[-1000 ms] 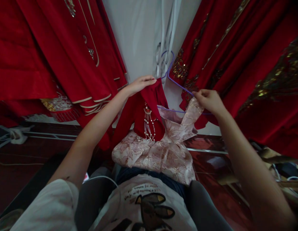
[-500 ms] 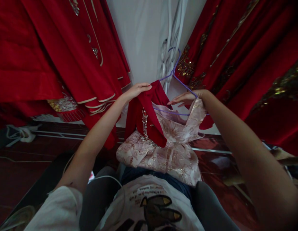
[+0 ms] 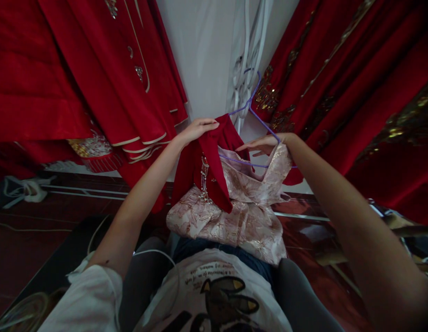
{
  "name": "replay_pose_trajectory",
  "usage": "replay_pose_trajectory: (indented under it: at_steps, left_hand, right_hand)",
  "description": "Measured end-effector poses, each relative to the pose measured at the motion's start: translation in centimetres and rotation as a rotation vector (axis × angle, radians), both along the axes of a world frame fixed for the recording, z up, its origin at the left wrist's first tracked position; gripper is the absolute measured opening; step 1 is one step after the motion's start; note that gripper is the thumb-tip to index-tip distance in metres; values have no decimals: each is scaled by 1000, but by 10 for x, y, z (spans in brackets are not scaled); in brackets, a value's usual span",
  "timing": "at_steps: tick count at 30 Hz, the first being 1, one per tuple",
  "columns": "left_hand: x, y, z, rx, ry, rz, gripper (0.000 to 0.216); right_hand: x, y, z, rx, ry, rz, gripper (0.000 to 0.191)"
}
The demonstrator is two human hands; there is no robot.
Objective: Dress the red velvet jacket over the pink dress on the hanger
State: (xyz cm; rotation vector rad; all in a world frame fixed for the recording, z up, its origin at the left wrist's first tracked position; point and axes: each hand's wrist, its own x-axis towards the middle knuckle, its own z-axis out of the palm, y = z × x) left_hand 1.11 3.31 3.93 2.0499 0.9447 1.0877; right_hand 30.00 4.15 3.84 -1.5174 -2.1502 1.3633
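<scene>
**Both hands on a small dress and its hanger**

Gripping the top edge of the red jacket [image 3: 209, 159], our left hand [image 3: 196, 129] has its fingers closed over the cloth, thumb hidden underneath. Our right hand [image 3: 265, 144] rests flat on the shoulder of the pink dress [image 3: 234, 216], fingers stretched out and apart, lying along the purple hanger [image 3: 250, 110]; we cannot tell whether it pinches the wire. We see the jacket draped over the left half of the dress, with a string of beads [image 3: 203, 180] hanging down its front. The dress falls in front of our body, its skirt spread over our lap above our white printed shirt [image 3: 217, 295]. The hanger's hook points up toward the white wall [image 3: 203, 50]. Red embroidered robes [image 3: 79, 78] hang on both sides of us, those on the right close behind the right hand. A dark red floor [image 3: 34, 240] lies below.
</scene>
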Motion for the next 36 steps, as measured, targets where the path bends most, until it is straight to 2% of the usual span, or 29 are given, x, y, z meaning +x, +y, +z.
replay_pose_trajectory:
  at_steps: [2,5,7,9,13,16,21,27,33,34,36]
  left_hand:
    - [0,-1,-1,47,31,3,38]
    - [0,-2,-6,196,109,47,42]
    - [0,-2,-12,304,177,133,42]
    - [1,-1,-17,367,244,224,41]
    - [6,1,-21,421,310,329,43]
    - [10,1,-20,451,316,385,45]
    - [11,-2,-23,460,300,402,43]
    - [16,-2,-30,465,298,394,44]
    - [23,-10,-33,499,332,476,47]
    - [24,-13,-33,498,336,487,47]
    - [26,-16,-33,494,338,503,46]
  right_hand:
    - [-2,-3,1,-10,-9,-31,22]
    - [-2,3,-3,32,100,-49,27]
    - [1,14,-7,153,142,-126,35]
    - [7,25,-11,353,149,-256,40]
    - [22,42,-15,734,162,-478,33]
    - [36,44,-11,871,135,-547,26]
    - [78,27,-9,1016,-27,-564,36]
    - [130,-23,-11,1034,-314,-678,30]
    - [130,-80,22,1095,-483,-830,29]
    - [125,-86,25,1053,-458,-816,27]
    - [112,-93,23,870,-301,-732,22]
